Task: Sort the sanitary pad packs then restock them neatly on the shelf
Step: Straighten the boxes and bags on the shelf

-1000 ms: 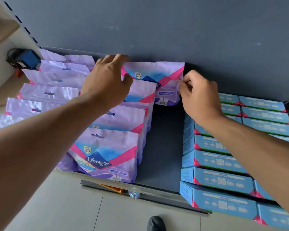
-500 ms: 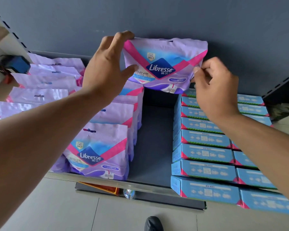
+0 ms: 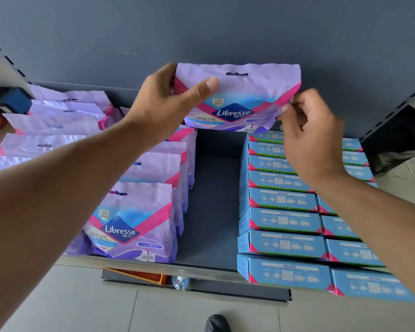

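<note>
Change: lifted pack now sits higher against the grey back panel than half a second ago, its hang-hole top edge in full view.
Pack position: held upright in the air, above the bare middle strip of the shelf, clear of both stacks.
Left hand: clamped on the pack's upper left corner, thumb across the front face.
Right hand: fingers curled, pinching the pack's right edge.
Purple row: matching Libresse packs standing front to back, left of the strip.
Blue boxes: two columns lying flat, right of the strip.
Floor: shoe tip below the shelf edge.
</note>
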The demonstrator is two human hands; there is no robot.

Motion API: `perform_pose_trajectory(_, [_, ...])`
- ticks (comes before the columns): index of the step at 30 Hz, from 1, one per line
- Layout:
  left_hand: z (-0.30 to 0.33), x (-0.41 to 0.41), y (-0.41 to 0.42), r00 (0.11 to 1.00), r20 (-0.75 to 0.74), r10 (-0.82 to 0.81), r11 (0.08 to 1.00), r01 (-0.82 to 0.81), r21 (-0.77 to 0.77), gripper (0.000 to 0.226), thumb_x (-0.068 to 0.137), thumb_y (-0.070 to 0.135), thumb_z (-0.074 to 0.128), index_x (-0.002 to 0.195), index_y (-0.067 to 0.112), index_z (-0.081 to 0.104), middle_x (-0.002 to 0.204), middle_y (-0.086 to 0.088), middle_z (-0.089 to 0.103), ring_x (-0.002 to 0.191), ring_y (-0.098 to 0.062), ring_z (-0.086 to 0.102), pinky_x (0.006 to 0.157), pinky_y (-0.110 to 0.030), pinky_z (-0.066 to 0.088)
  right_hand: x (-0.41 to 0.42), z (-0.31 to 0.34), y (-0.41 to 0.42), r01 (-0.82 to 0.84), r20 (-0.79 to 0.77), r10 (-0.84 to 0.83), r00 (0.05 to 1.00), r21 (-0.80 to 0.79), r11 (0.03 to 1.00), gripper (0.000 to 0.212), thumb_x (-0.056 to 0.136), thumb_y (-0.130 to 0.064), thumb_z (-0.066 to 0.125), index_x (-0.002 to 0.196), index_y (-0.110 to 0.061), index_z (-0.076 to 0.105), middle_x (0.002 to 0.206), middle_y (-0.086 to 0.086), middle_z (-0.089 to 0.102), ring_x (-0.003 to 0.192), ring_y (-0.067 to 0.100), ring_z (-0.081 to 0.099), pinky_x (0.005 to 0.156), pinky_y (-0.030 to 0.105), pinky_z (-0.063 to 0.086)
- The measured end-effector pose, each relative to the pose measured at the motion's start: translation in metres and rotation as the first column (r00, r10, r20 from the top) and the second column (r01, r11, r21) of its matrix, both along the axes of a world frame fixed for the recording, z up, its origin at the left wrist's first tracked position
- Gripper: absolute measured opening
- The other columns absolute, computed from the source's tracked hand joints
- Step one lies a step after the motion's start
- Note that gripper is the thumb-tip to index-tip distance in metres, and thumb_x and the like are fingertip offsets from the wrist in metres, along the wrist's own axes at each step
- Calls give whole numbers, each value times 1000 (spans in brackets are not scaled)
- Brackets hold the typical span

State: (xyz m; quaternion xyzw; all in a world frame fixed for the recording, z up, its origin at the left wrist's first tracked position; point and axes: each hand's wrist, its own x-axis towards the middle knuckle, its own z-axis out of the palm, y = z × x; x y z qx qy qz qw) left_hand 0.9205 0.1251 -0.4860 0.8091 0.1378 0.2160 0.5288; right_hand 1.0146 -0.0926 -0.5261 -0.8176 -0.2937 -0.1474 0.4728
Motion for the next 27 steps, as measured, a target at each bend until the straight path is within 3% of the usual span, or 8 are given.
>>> perform_pose_trajectory(4, [4, 2, -5, 994, 97, -49, 991, 60, -119, 18, 87, 19, 73, 101, 9, 67, 89, 7, 75, 87, -12, 73, 74, -26, 57, -2, 5, 3, -27, -29, 28, 999, 41, 999, 15, 100, -16, 50, 97, -3, 56, 84, -3, 63, 71, -5, 56, 63, 9, 39])
perform_pose_trajectory(7, [10, 6, -4, 987, 162, 11, 977, 24, -213, 3, 89, 16, 69, 91, 13, 70, 85, 6, 76, 84, -15, 73, 74, -31, 58, -2, 13, 9, -94, -127, 108, 986, 111, 989, 10, 96, -22, 53, 103, -15, 53, 93, -5, 64, 85, 4, 62, 69, 16, 45])
perform_pose_trajectory(9, [16, 10, -1, 982, 186, 36, 984, -2, -176, 5, 90, 18, 68, 86, 15, 69, 80, 10, 75, 81, -12, 73, 72, -30, 58, 2, 20, 14, -186, -214, 214, 953, 146, 972, 29, 91, -31, 60, 114, -20, 47, 109, -5, 65, 100, 11, 63, 80, 25, 50])
perform_pose_trajectory(12, [26, 12, 2, 986, 162, 26, 996, -11, -94, 12, 95, 22, 63, 84, 17, 68, 78, 16, 74, 82, -8, 73, 69, -27, 57, 10, 25, 17, -260, -238, 281, 930, 116, 959, 58, 84, -33, 72, 132, -20, 42, 119, -17, 61, 110, 3, 60, 93, 31, 51])
perform_pose_trajectory(19, [14, 14, 9, 991, 114, 76, 995, -67, -78, 25, 94, 27, 60, 87, 5, 70, 91, -15, 74, 86, -26, 72, 78, -49, 58, 7, 22, 21, -286, -256, 294, 921, 67, 956, 55, 79, -39, 75, 122, -23, 45, 108, -23, 62, 103, 4, 63, 89, 38, 54])
perform_pose_trajectory(22, [14, 15, 12, 991, 102, 83, 996, -81, -25, 20, 95, 25, 61, 82, 13, 69, 75, 6, 72, 75, -11, 69, 75, -40, 60, 4, 24, 26, -317, -288, 343, 894, 136, 939, 53, 84, -36, 74, 125, -28, 43, 115, -20, 63, 110, 4, 62, 90, 39, 55])
perform_pose_trajectory(25, [14, 14, 13, 994, 100, 37, 998, -31, -62, 16, 96, 28, 59, 92, 13, 64, 84, 4, 71, 81, -10, 70, 71, -31, 59, 5, 23, 27, -239, -263, 271, 926, 147, 960, 40, 88, -30, 71, 122, -22, 52, 109, -17, 66, 102, 2, 64, 91, 36, 54])
perform_pose_trajectory(27, [10, 11, 19, 992, 67, 108, 993, -104, -61, 13, 98, 31, 54, 88, 23, 59, 84, 6, 69, 78, -3, 66, 68, -24, 54, 6, 20, 25, -166, -243, 198, 950, 144, 976, 39, 88, -34, 70, 121, -19, 56, 104, -18, 66, 98, -1, 64, 88, 29, 53])
